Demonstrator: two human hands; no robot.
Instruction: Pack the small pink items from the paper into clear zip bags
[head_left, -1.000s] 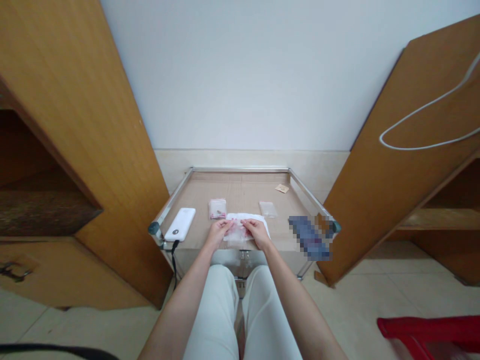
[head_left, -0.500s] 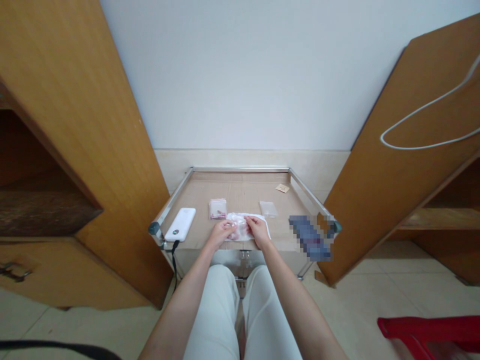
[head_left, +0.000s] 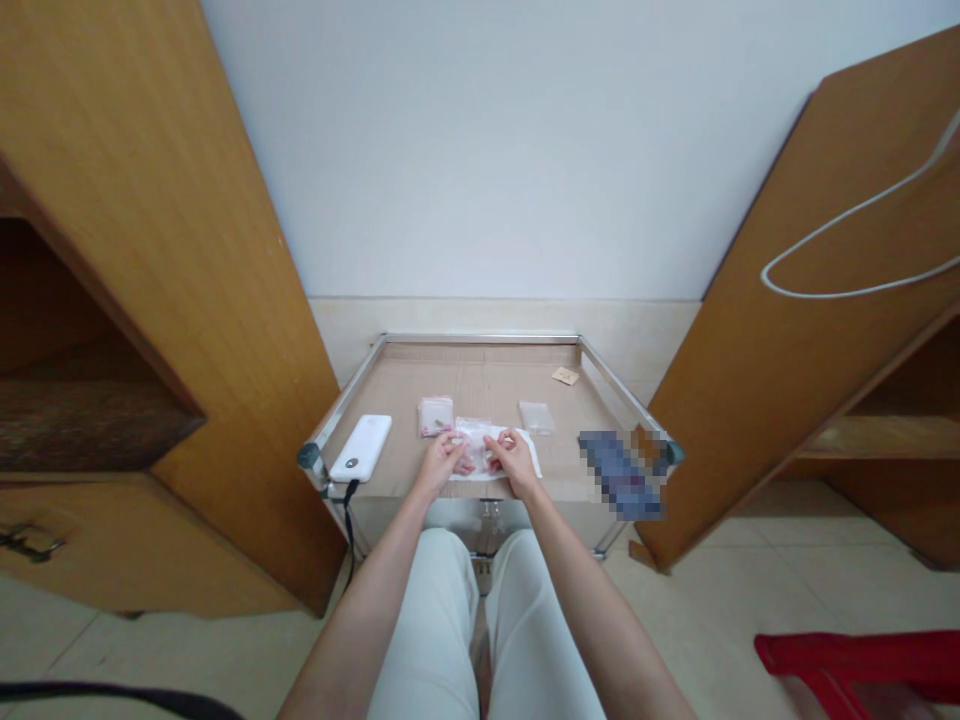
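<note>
My left hand (head_left: pixel 439 462) and my right hand (head_left: pixel 513 459) meet over the near middle of a small metal-framed table (head_left: pixel 360 378). Both pinch a small clear plastic bag (head_left: pixel 475 449) with pink and red bits inside, held just above a white sheet (head_left: pixel 529 452) lying on the tabletop. The fingers of each hand are closed on the bag's edges. A second small bag with pink contents (head_left: pixel 435 416) lies just beyond my left hand. An empty-looking clear bag (head_left: pixel 536 417) lies beyond my right hand.
A white power bank (head_left: pixel 361 448) with a black cable sits at the table's left. A blurred-out blue object (head_left: pixel 621 475) lies at the right. A small tan tag (head_left: pixel 565 376) is at the back. Wooden cupboard doors stand on both sides; a red stool (head_left: pixel 862 670) is at lower right.
The bag has been lifted and turned a little between my fingers, and its top edge now stands higher. My hands have stayed in almost the same place.
</note>
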